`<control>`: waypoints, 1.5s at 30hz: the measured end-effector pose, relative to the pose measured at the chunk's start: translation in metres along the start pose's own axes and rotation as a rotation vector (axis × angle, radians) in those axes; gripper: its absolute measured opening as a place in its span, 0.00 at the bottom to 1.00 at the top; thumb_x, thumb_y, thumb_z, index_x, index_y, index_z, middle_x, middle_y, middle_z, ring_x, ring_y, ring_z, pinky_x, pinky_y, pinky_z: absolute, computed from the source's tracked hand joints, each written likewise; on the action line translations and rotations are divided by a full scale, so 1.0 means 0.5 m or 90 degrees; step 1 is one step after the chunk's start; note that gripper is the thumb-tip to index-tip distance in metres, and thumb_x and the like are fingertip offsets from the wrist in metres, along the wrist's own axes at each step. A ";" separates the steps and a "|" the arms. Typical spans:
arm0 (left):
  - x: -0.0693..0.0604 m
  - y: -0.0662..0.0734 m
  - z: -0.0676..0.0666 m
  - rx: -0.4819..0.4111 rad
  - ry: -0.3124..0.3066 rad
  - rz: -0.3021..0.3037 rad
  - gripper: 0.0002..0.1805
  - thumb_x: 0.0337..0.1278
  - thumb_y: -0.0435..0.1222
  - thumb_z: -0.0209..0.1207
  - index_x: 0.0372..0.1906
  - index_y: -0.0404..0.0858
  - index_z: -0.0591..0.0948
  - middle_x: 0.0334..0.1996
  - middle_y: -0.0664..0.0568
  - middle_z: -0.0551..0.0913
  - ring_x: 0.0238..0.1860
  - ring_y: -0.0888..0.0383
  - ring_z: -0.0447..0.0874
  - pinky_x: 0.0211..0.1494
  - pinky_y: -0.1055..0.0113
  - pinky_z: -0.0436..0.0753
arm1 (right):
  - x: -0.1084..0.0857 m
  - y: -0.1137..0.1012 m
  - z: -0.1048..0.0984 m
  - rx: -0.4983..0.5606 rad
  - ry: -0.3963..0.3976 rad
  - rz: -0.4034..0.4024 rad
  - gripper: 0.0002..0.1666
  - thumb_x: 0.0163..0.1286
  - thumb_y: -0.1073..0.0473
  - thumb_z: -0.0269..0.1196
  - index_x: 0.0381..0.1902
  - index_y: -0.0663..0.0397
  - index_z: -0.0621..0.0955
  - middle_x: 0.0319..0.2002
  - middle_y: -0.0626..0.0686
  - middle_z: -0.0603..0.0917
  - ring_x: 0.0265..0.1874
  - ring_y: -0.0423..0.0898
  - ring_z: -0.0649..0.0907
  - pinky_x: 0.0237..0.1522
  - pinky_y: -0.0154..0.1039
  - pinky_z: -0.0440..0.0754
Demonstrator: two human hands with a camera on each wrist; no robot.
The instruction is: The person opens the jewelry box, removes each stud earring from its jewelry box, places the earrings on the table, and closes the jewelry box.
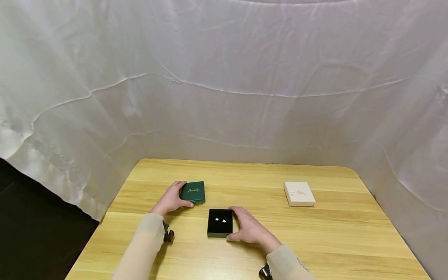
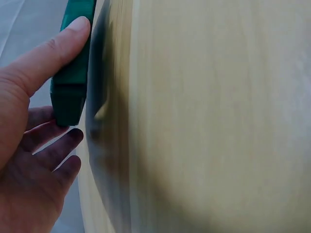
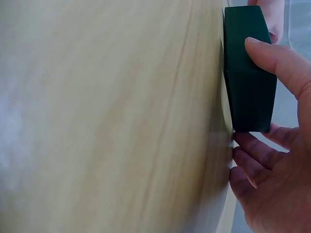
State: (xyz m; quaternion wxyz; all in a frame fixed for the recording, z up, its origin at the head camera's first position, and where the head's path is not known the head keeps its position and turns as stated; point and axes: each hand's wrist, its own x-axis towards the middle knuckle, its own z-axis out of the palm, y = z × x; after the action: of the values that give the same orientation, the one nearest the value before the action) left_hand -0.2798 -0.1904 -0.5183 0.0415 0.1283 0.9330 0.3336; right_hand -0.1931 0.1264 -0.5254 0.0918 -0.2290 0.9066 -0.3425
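On the left, my left hand (image 1: 171,200) grips a green jewelry box lid (image 1: 194,191) marked "Jewelry" in gold. In the left wrist view the thumb (image 2: 73,36) presses the lid's near side, and a shadow lies on the table beside it. My right hand (image 1: 250,229) holds the open dark green jewelry box (image 1: 219,235) at its right side, thumb at the front and fingers at the back. Two star-shaped earrings (image 1: 224,221) sit on its black insert (image 1: 220,229). In the right wrist view the box (image 3: 250,97) stands on the table.
A white square box (image 1: 300,192) with a pink print stands at the right rear of the wooden table (image 1: 336,241). Pale curtains (image 1: 245,116) hang behind and at both sides. Dark cloth (image 1: 35,217) shows past the left edge.
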 end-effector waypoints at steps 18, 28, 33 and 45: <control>0.009 -0.008 -0.001 0.007 -0.008 -0.025 0.51 0.45 0.37 0.75 0.72 0.25 0.61 0.71 0.31 0.58 0.69 0.33 0.57 0.67 0.41 0.63 | -0.001 -0.003 -0.009 0.055 -0.017 0.005 0.61 0.48 0.50 0.78 0.73 0.64 0.59 0.68 0.64 0.66 0.67 0.60 0.66 0.67 0.58 0.60; -0.002 -0.009 -0.007 -0.001 -0.001 -0.035 0.49 0.46 0.35 0.74 0.72 0.26 0.61 0.69 0.29 0.60 0.68 0.32 0.60 0.66 0.41 0.64 | 0.000 0.000 -0.010 0.064 -0.010 -0.003 0.57 0.48 0.50 0.78 0.70 0.64 0.64 0.66 0.63 0.68 0.65 0.59 0.68 0.66 0.58 0.62; -0.018 -0.001 -0.015 -0.017 0.008 -0.041 0.49 0.49 0.38 0.73 0.73 0.29 0.59 0.68 0.31 0.62 0.66 0.34 0.64 0.64 0.42 0.67 | 0.000 -0.001 -0.011 0.066 -0.012 0.004 0.56 0.49 0.51 0.78 0.70 0.63 0.64 0.66 0.63 0.68 0.65 0.59 0.68 0.66 0.58 0.62; -0.061 0.057 -0.017 -0.001 0.055 0.018 0.40 0.51 0.41 0.72 0.67 0.31 0.69 0.65 0.34 0.68 0.63 0.35 0.68 0.62 0.41 0.69 | 0.001 0.000 -0.011 0.064 -0.009 -0.003 0.56 0.49 0.51 0.78 0.70 0.65 0.64 0.67 0.63 0.68 0.66 0.59 0.68 0.66 0.57 0.62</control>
State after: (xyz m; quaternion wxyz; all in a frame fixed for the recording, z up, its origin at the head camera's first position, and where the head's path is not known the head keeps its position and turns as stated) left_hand -0.2455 -0.1824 -0.4940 -0.0033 0.1272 0.9318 0.3398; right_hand -0.1955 0.1291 -0.5212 0.1091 -0.2286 0.8871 -0.3860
